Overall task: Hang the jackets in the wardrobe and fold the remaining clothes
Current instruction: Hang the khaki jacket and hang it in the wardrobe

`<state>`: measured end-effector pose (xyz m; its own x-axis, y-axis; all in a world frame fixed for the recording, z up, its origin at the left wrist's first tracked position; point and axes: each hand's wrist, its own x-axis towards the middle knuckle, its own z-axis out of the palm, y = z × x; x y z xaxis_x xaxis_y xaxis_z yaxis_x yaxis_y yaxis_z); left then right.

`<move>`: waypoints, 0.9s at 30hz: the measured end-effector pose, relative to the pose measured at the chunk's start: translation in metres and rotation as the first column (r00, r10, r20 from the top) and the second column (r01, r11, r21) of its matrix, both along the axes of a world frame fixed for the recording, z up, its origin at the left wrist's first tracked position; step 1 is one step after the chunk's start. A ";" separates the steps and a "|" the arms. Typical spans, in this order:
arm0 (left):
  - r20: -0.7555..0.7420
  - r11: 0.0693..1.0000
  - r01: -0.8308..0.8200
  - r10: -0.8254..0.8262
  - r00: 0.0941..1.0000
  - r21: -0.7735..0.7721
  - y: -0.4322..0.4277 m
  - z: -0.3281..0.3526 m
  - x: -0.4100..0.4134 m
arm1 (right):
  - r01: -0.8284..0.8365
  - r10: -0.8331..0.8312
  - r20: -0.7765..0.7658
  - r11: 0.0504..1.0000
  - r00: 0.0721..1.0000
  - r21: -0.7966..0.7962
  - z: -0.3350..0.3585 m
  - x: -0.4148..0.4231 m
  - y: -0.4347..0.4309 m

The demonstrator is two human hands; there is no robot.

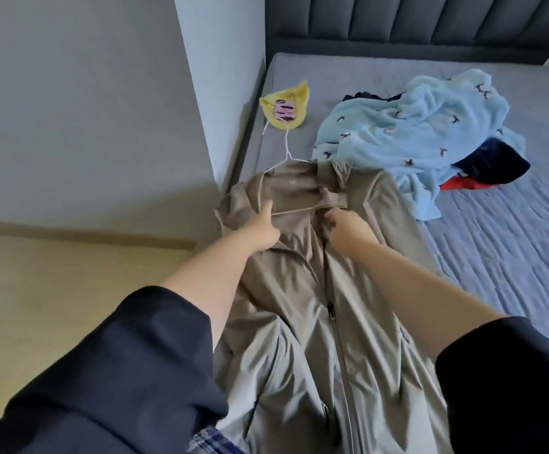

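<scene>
The jacket (315,290) lies front-up along the bed (495,240) edge, a hanger (284,152) poking from its collar — she's fitting it. Left hand (265,229) pinches the left collar flap; right hand (348,232) curls on the zip edge (fingertips hidden). Next, I'd guess: seat the shoulders, then lift by the hook.

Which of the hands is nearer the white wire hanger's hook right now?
Left. The left hand grips the beige jacket at its collar, just below the white wire hanger's hook; the right hand pinches the collar further to the right.
</scene>
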<state>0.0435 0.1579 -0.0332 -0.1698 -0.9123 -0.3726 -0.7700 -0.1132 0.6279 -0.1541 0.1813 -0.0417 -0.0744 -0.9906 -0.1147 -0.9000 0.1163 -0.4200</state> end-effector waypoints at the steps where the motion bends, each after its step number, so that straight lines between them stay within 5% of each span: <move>1: 0.037 0.999 0.042 -0.042 0.998 0.011 0.012 -0.019 -0.003 | 0.007 -0.007 0.007 0.998 1.000 0.067 -0.019 0.001 0.010; 5: 0.151 0.995 0.052 -0.039 0.988 -0.084 0.070 -0.079 -0.019 | 0.075 -0.136 0.160 0.938 0.978 0.339 -0.089 0.000 0.058; 8: 0.260 0.969 0.206 -0.165 0.951 -0.139 0.120 -0.114 -0.028 | 0.152 -0.239 0.265 0.938 0.934 0.313 -0.114 -0.008 0.076; 13: 0.410 0.914 0.288 -0.154 0.899 -0.286 0.156 -0.137 -0.029 | -0.003 -0.080 0.245 0.948 0.966 0.319 -0.113 -0.017 0.071; 21: 0.423 0.982 0.179 -0.135 0.896 -0.067 0.161 -0.144 -0.054 | -0.187 0.190 0.045 0.850 0.981 0.492 -0.108 -0.022 0.066; 27: 0.422 0.986 0.144 -0.095 0.901 -0.086 0.159 -0.151 -0.055 | -0.184 0.147 0.112 0.814 0.983 0.550 -0.110 -0.022 0.066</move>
